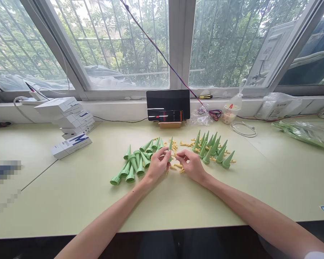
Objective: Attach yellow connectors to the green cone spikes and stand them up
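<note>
My left hand (158,166) is closed around a green plastic cone (170,146), held upright with its tip pointing up. My right hand (192,165) pinches a small yellow part (177,156) right beside the cone's lower end. To the left lies a heap of green cones (135,163) on their sides. On the right, several green cones (212,149) stand upright with yellow parts at their bases. Loose yellow parts (175,145) are scattered on the table (70,194) between the two groups, just beyond my fingers.
A dark tablet (167,102) with a phone (171,116) in front stands at the back centre. White boxes (67,118) are stacked at the back left. Plastic bags (299,132), a white cable (243,130) and coloured wires (214,114) lie at the back right under the window.
</note>
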`<move>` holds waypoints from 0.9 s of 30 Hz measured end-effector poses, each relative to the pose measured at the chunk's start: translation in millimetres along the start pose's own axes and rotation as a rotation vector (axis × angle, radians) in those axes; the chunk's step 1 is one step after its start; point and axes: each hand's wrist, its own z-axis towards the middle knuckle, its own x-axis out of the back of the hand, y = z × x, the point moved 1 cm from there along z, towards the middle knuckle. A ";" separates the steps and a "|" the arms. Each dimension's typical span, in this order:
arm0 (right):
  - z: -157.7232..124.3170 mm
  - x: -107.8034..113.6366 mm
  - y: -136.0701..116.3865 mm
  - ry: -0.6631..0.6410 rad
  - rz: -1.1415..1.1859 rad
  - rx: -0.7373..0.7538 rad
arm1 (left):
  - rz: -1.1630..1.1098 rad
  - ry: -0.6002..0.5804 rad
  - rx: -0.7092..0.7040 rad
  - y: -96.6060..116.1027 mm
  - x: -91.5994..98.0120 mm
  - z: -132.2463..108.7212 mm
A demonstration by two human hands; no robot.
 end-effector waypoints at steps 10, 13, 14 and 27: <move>-0.9 -0.2 2.4 -0.031 0.013 -0.019 | -0.027 -0.021 -0.018 -2.4 -0.7 0.2; -1.0 0.0 2.8 -0.043 0.020 -0.024 | -0.029 -0.029 -0.028 -2.9 -0.8 -0.3; -1.0 0.0 3.0 -0.047 0.021 -0.024 | -0.030 -0.032 -0.032 -3.0 -0.8 -0.4; -0.9 3.3 3.0 -0.089 -0.046 -0.020 | -0.030 -0.085 -0.085 -12.8 -0.2 1.2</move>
